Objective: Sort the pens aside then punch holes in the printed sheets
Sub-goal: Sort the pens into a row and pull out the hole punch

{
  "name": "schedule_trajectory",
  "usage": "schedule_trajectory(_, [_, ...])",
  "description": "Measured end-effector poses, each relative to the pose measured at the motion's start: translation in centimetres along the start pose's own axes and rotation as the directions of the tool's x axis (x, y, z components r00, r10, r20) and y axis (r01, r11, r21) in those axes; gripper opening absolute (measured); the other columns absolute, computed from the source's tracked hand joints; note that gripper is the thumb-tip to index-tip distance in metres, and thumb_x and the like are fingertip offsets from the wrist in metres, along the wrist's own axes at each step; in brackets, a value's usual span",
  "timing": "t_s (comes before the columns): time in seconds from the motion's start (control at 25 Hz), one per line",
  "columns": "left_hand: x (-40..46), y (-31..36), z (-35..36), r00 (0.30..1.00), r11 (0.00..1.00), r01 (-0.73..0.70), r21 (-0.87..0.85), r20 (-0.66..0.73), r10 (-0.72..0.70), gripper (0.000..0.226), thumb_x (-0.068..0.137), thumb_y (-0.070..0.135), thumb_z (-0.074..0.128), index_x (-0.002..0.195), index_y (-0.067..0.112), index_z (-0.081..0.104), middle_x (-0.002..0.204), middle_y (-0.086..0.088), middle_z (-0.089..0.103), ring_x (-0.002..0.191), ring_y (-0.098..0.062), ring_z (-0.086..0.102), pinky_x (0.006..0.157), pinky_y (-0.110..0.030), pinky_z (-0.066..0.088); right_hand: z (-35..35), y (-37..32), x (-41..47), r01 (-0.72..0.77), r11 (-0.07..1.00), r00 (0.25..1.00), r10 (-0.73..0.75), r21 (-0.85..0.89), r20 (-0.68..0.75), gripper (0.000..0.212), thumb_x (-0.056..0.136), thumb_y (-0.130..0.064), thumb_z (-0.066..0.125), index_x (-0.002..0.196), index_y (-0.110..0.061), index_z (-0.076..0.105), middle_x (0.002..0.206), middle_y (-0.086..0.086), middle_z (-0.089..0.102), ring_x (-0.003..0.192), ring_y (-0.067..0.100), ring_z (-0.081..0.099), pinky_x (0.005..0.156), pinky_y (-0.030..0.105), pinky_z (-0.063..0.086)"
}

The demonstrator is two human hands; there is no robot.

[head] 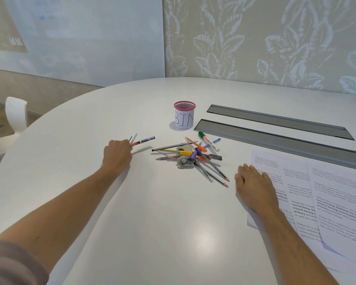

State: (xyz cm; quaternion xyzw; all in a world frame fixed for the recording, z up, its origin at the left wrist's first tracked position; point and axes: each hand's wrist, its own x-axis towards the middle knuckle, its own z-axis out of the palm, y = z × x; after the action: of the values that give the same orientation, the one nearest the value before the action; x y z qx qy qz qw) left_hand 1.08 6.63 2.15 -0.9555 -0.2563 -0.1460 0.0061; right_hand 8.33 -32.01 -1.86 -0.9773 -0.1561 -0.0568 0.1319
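Pens (142, 140) gripped in L hand (117, 154); R hand (253, 187) flat on sheets (325, 192).

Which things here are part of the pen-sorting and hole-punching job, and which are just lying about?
Part of the job: pens gripped in left hand; pile of pens and pencils; hole punch beneath the pile; printed sheets under right hand.

Lying about: mesh cup marked BIN; white chair.

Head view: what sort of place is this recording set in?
Probably an office meeting room: a large white oval table with grey cable-tray covers set into it, a whiteboard on the wall, and a white chair at the table's edge.
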Motion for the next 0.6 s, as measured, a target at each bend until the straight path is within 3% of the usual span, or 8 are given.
schedule_trajectory(0.2, [-0.22,-0.44,0.33,0.998,0.992,-0.002,0.129,0.058,-0.005,0.013,0.09,0.008,0.05,0.096,0.006,0.061,0.092,-0.014,0.067,0.09,-0.033,0.055,0.063,-0.034,0.035,-0.09,-0.04,0.06,-0.006,1.0,1.0,0.006,-0.004,0.002,0.043,0.103,-0.031,0.026,0.133,-0.015,0.051,0.155,0.003,0.04,0.146,0.02,0.03,0.122,0.046,0.014])
schedule_trajectory(0.6, [-0.55,-0.27,0.5,0.987,0.989,0.15,-0.016,0.065,-0.148,0.023,0.091,0.019,0.043,0.088,0.006,0.062,0.082,-0.011,0.057,0.079,-0.028,0.042,0.064,-0.034,0.036,0.04,0.1,0.07,-0.006,1.0,1.0,0.006,0.023,-0.023,0.042,0.102,-0.03,0.032,0.136,-0.015,0.051,0.154,0.003,0.042,0.145,0.02,0.031,0.121,0.045,0.015])
